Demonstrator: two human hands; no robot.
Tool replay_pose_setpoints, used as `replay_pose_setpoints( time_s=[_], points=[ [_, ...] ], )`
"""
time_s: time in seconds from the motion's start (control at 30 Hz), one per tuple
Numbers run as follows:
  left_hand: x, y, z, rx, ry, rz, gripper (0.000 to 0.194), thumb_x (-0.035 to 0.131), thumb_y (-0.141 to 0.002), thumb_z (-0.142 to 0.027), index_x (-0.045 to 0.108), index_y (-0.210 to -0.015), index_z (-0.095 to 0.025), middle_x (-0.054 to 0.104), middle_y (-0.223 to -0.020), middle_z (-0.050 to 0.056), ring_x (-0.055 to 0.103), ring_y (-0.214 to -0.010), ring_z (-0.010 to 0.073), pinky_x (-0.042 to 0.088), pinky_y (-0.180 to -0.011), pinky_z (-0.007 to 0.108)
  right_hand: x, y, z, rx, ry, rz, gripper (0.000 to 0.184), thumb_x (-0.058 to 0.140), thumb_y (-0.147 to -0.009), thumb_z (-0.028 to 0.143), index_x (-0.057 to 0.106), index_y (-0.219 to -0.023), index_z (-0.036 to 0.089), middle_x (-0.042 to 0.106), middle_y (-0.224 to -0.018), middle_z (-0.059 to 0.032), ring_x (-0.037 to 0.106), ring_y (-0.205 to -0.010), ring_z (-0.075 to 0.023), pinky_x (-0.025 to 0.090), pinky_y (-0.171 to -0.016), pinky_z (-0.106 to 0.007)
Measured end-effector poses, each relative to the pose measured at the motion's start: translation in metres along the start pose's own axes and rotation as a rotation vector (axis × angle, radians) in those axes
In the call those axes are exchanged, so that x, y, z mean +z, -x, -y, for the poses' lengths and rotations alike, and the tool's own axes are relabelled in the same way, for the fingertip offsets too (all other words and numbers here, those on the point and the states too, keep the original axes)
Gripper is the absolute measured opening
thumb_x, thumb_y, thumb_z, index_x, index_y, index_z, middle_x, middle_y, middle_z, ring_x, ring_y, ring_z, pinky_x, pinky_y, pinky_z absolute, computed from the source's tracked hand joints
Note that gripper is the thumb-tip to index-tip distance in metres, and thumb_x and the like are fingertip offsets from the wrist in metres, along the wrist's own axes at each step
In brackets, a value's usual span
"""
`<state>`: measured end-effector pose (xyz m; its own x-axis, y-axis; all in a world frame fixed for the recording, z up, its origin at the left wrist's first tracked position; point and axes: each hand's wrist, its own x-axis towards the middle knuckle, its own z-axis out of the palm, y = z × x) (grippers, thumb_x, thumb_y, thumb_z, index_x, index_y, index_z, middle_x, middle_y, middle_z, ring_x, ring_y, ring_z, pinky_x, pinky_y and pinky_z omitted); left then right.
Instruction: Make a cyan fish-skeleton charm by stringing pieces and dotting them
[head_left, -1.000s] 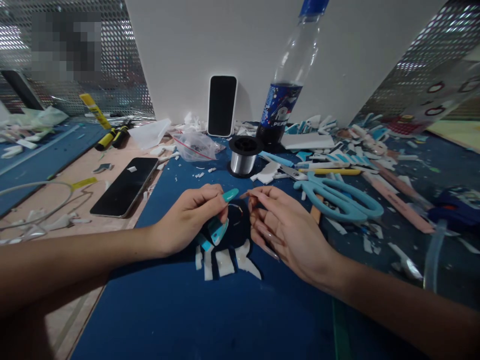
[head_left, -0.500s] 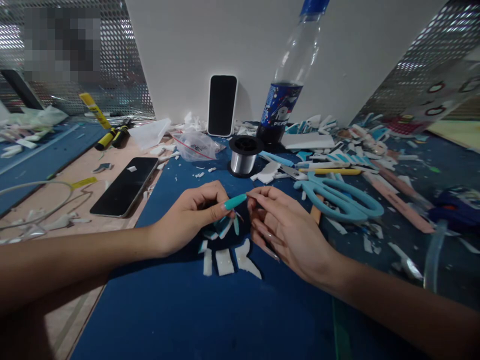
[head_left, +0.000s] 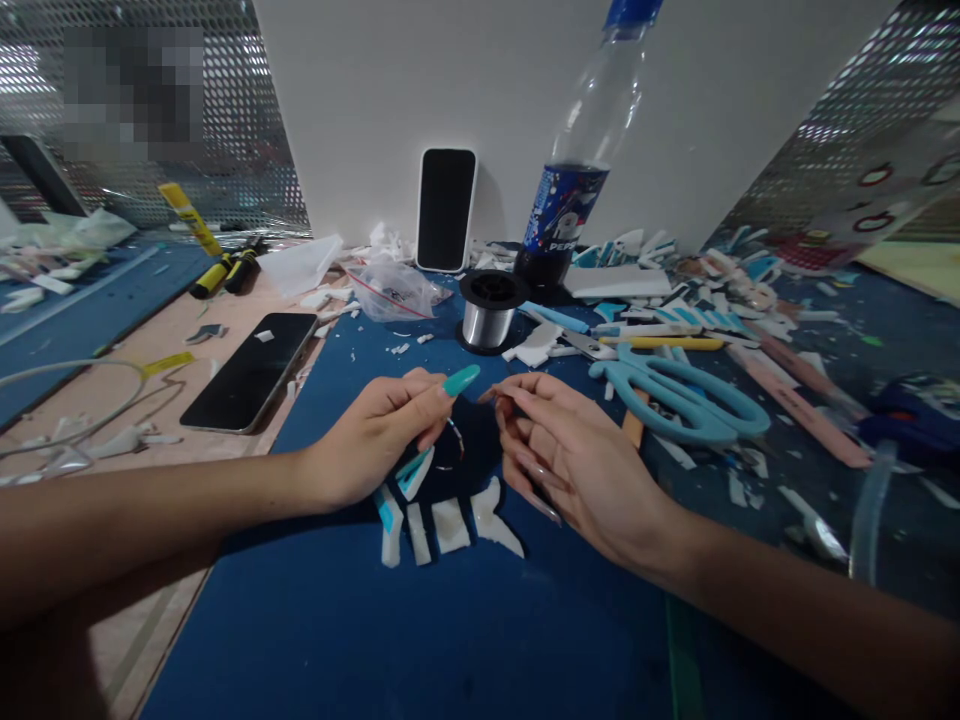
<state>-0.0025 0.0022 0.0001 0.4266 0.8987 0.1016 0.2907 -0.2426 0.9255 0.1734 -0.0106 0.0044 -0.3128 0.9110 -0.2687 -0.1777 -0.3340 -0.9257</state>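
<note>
And here we are, the left hand (head_left: 394, 425) has its fingers closed, thumb pressed against the forefinger, gripping a teal-and-white piece (head_left: 415, 473) that hangs just below those fingers, over the desk (head_left: 360, 620). A thin strand (head_left: 456, 436) curves down beside it, between the two hands. Over on the right hand (head_left: 574, 445), thumb and forefinger come together at the tips, the other fingers loosely curled; whether they pinch the strand, I can't tell.

Now the change: half a second ago the left thumb's teal nail (head_left: 462, 379) reaches right to the right fingertips, and here there's a gap between them! The held piece sits lower and further left too, and the angled teal-and-white strip (head_left: 390, 527) shows far more of itself. It lies left of the white pieces (head_left: 450, 526), just in front of the hands. Behind, the wire spool (head_left: 487, 325) stands upright, with the blue scissors (head_left: 675, 395) off to the right.
</note>
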Motion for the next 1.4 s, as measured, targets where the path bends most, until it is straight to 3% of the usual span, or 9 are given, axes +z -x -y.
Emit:
replay_pose_setpoints(
  time_s=[0.3,0.6,0.9,1.2,1.4],
  points=[
    [0.0,0.001,0.008,-0.028,0.111,0.056,0.049,0.034,-0.092,-0.05,0.049,-0.059,-0.018,0.039,-0.065,-0.001,0.039,-0.058,0.0111,0.033,-0.059,0.026,-0.001,-0.001,-0.001,-0.01,0.011,0.019,0.017,0.044,-0.089,0.034,0.048,-0.081,0.02,0.044,-0.06,0.005,0.027,-0.035,-0.0044,0.035,-0.03,-0.018],
    [0.0,0.0,0.009,-0.034,0.234,0.085,0.043,0.032,-0.095,-0.04,0.055,-0.065,-0.018,0.048,-0.065,-0.001,0.045,-0.063,0.011,0.038,-0.064,0.024,-0.003,0.0,-0.005,-0.125,0.036,0.143,0.016,0.048,-0.087,0.034,0.046,-0.082,0.019,0.046,-0.063,0.0042,0.043,-0.042,-0.0059,0.04,-0.041,-0.022],
    [0.0,0.0,0.002,-0.008,0.178,0.1,0.04,0.035,-0.094,-0.036,0.055,-0.065,-0.016,0.051,-0.068,0.0,0.048,-0.066,0.0104,0.038,-0.065,0.022,-0.005,0.001,-0.008,-0.137,0.133,0.15,0.011,0.048,-0.088,0.029,0.046,-0.085,0.019,0.047,-0.063,0.0046,0.044,-0.045,-0.0062,0.041,-0.046,-0.023],
    [0.002,-0.001,0.005,-0.119,0.337,0.079,0.039,0.04,-0.091,-0.043,0.055,-0.067,-0.015,0.051,-0.063,-0.001,0.046,-0.05,0.0076,0.038,-0.048,0.019,-0.011,0.003,-0.013,-0.294,0.244,0.152,0.012,0.054,-0.081,0.022,0.05,-0.093,0.021,0.053,-0.092,-0.0026,0.053,-0.086,-0.0146,0.045,-0.073,-0.029],
    [0.003,-0.001,0.009,-0.149,0.447,-0.001,0.038,0.048,-0.087,-0.046,0.058,-0.068,-0.015,0.055,-0.064,0.0,0.051,-0.053,0.0088,0.043,-0.05,0.02,-0.012,0.004,-0.012,-0.316,0.259,0.197,0.015,0.055,-0.082,0.023,0.048,-0.094,0.021,0.053,-0.095,-0.0032,0.053,-0.09,-0.0151,0.044,-0.077,-0.031]
  ],
)
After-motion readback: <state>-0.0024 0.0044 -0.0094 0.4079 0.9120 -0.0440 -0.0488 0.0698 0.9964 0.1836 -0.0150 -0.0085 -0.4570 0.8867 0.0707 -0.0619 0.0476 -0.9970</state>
